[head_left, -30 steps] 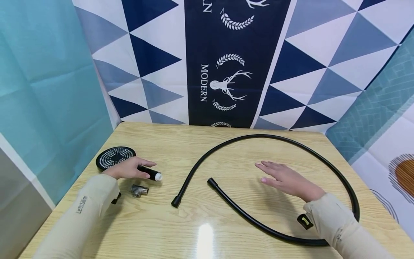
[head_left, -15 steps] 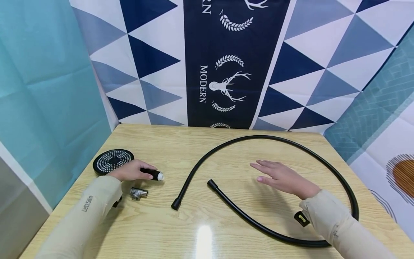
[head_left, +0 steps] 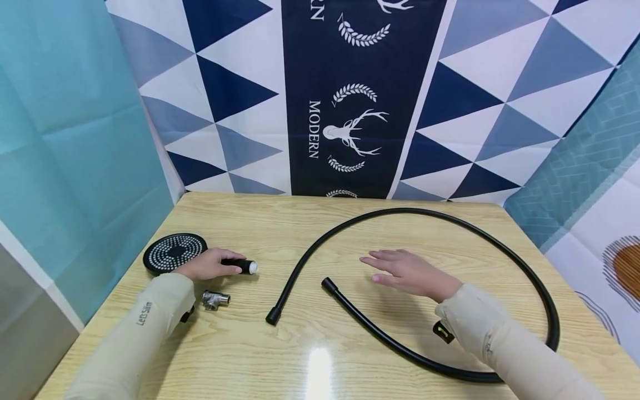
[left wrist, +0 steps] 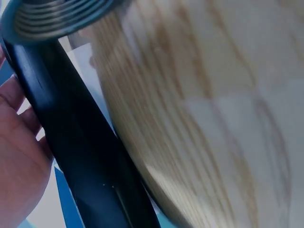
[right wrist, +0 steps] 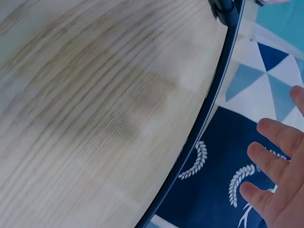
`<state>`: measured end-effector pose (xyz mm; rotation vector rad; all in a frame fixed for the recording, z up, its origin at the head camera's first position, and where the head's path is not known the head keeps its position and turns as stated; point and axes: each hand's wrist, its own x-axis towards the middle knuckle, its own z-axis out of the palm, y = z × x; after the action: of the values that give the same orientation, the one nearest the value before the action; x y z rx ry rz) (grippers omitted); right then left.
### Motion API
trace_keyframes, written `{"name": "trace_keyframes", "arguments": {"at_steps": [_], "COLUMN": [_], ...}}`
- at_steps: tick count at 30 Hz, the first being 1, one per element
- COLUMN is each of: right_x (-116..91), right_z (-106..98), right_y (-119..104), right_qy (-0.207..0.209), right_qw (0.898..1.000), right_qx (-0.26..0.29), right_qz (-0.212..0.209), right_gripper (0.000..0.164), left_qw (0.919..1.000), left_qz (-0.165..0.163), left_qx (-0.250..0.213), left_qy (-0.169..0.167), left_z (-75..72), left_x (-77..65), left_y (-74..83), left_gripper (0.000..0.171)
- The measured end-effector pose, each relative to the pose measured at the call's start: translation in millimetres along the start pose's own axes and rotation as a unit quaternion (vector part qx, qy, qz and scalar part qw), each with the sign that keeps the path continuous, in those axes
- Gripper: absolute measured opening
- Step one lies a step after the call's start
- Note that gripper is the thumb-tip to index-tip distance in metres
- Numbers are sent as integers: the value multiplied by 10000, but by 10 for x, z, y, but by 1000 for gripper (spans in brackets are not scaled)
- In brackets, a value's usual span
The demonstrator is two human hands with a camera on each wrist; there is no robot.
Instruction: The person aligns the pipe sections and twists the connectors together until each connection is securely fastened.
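Observation:
At the left of the table lies a black hand shower (head_left: 175,253), its nozzle face up and its white-tipped handle pointing right. My left hand (head_left: 207,264) holds the handle, thumb on the near side and fingers on the far side. In the left wrist view the black handle (left wrist: 80,128) runs close beside the palm (left wrist: 21,161). My right hand (head_left: 407,272) hovers over the table with fingers extended, holding nothing, inside the loop of a black shower hose (head_left: 375,329). The right wrist view shows its spread fingers (right wrist: 273,161) apart from the hose (right wrist: 202,118).
A small chrome tee fitting (head_left: 216,300) lies just in front of the handle. Both hose ends, one a black connector (head_left: 273,315), face the table's middle. The wooden table (head_left: 240,355) meets patterned cloth (head_left: 345,111) at the back.
The hand shower has turned slightly with my left hand, its handle tip shifting right and its face towards me. My right hand has moved left over the table.

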<state>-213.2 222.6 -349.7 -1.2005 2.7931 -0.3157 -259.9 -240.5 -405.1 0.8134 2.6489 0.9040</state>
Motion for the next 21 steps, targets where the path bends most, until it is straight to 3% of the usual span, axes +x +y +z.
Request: {"name": "trace_keyframes", "arguments": {"at_steps": [13,21], "right_x": [321,639], "right_z": [11,58], "right_y": [-288,-536], "right_qy": [-649,-1040], "right_qw": [9967,9891], "right_qx": [-345,-650], "right_qz": [-354,-811], "right_gripper": [51,42], "left_qw": [9993,9980], "left_qz": [369,448], "left_qx": [-1,321], "left_qy": [40,-325], "left_z": [59,10], "left_x": [72,80], "left_y": [-119,-77], "left_gripper": [40,45]}}
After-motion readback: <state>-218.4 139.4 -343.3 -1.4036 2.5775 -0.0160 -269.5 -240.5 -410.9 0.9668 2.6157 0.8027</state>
